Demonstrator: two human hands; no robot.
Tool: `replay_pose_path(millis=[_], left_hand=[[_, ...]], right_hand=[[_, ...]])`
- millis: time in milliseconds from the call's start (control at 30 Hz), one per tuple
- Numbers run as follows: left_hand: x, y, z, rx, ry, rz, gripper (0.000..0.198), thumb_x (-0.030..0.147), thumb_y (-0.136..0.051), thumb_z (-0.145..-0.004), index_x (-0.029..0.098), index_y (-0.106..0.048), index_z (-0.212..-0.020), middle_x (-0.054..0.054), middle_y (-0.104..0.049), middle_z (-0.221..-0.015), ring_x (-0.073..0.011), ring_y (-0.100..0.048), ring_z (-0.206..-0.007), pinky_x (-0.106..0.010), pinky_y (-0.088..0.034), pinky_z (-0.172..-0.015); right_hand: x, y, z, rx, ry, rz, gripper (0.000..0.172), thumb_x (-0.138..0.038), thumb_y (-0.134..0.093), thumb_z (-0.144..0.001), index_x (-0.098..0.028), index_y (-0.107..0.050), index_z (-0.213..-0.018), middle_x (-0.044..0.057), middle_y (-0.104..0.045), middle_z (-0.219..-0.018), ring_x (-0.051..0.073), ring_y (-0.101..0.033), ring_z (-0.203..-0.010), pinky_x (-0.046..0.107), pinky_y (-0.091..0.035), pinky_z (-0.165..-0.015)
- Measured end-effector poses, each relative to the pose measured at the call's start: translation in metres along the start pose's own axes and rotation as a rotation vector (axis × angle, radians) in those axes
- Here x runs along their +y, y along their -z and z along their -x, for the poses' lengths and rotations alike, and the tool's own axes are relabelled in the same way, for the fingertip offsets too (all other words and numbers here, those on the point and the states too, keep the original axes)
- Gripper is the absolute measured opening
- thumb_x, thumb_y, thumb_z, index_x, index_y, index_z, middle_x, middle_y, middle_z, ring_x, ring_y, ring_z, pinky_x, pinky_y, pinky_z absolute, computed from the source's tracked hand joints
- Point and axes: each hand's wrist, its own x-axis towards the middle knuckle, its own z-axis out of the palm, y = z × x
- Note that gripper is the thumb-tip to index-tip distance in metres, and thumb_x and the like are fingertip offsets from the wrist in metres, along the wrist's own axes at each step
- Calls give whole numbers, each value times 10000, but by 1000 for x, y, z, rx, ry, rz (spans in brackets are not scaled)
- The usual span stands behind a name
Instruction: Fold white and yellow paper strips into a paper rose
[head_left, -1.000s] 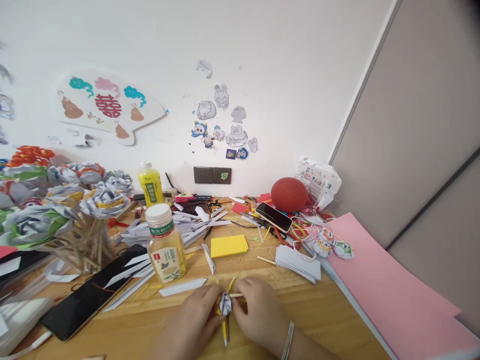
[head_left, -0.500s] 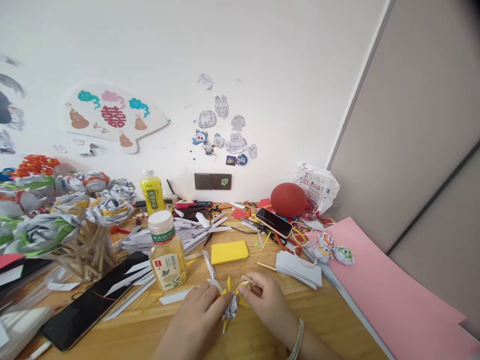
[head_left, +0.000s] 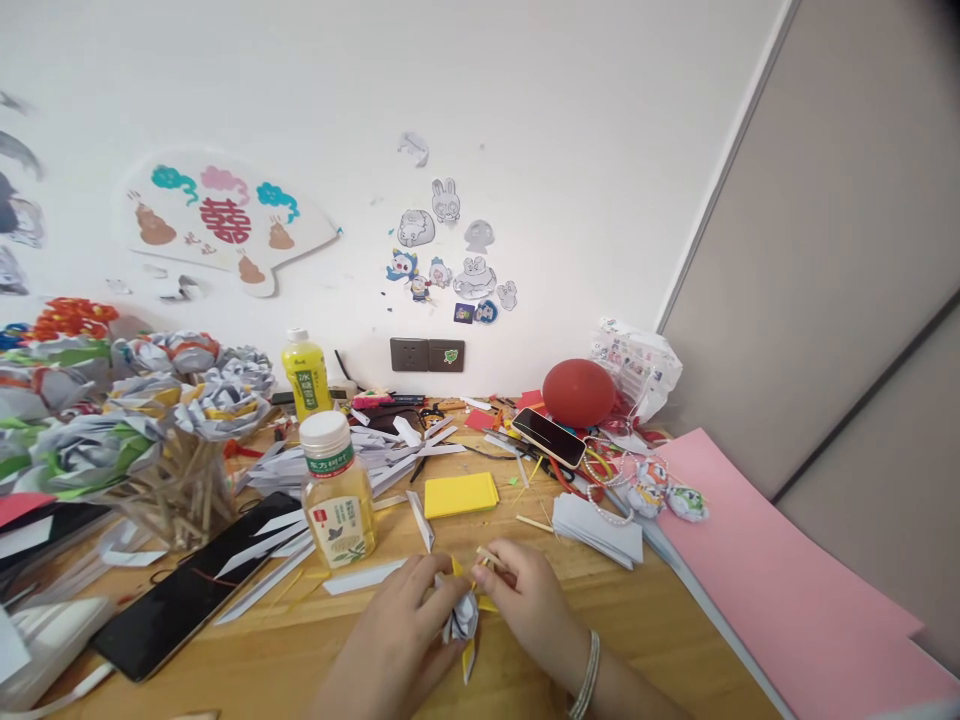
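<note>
Near the table's front edge, my left hand (head_left: 401, 630) is closed around a small paper flower (head_left: 463, 618) of crumpled white and yellow paper. Its yellow pointed strips stick out above and below the fingers. Close on the right, my right hand (head_left: 536, 605) pinches a thin wooden stick (head_left: 489, 556) between thumb and forefinger, beside the flower's yellow strips. The fingers hide whether stick and flower touch. Just beyond both hands lies a stack of yellow paper (head_left: 460, 494).
A tea bottle (head_left: 339, 515) stands left of my hands. White paper slips (head_left: 597, 530) and a phone (head_left: 549, 437) lie to the right, near a red balloon (head_left: 578, 392). Finished paper flowers (head_left: 97, 450) crowd the left. Pink sheets (head_left: 780, 560) cover the right edge.
My right hand has shifted slightly left, closer to my left hand, with the stick. The flower has turned a little in my left fingers. The head view has moved slightly.
</note>
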Motion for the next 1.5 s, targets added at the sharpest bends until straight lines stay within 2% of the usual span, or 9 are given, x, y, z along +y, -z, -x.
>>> replay_pose_path(millis=[233, 400, 600, 900, 1167, 1500], left_hand=[[3, 2, -2, 19, -4, -14, 344, 72, -534, -731, 226, -550, -1038, -75, -573, -952, -234, -564, -845, -363, -495, -716], [4, 3, -3, 14, 4, -10, 359, 57, -522, -721, 232, -560, -1033, -66, -577, -930, -229, -557, -831, -356, -488, -713], [9, 1, -2, -46, 56, 39, 441, 54, -565, -684, 238, -537, -1084, -67, -593, -957, -238, -563, -857, -372, -490, -749], [12, 5, -2, -93, 67, 56, 359, 90, -565, -712, 240, -559, -1039, -66, -591, -938, -228, -569, -832, -354, -495, -722], [7, -1, -1, -10, 36, 67, 380, 109, -565, -728, 249, -545, -1081, -64, -590, -930, -225, -575, -835, -340, -493, -723], [6, -1, -3, -26, 54, 52, 440, 88, -571, -722, 267, -519, -1120, -57, -591, -956, -238, -565, -859, -365, -481, -736]], right_hand=[[2, -1, -1, 26, -30, -18, 216, -272, -479, -831, -172, -449, -642, -40, -443, -599, 112, -416, -583, 211, -286, -538], [1, -1, 0, 24, -18, -33, 217, -275, -469, -837, -171, -461, -648, -41, -448, -599, 114, -421, -587, 217, -290, -548], [1, -3, 0, 26, -64, -111, 208, -262, -475, -824, -176, -436, -638, -48, -426, -588, 105, -395, -566, 209, -289, -524], [0, -5, 0, 0, -88, -182, 212, -261, -459, -816, -179, -406, -628, -55, -395, -575, 100, -380, -554, 211, -277, -513], [-4, -5, 1, 61, -65, -105, 262, -261, -470, -820, -186, -368, -591, -63, -369, -546, 92, -357, -530, 214, -250, -500], [-1, -10, 2, 66, -58, -123, 240, -256, -461, -829, -188, -373, -616, -64, -370, -566, 94, -354, -539, 214, -263, -508]])
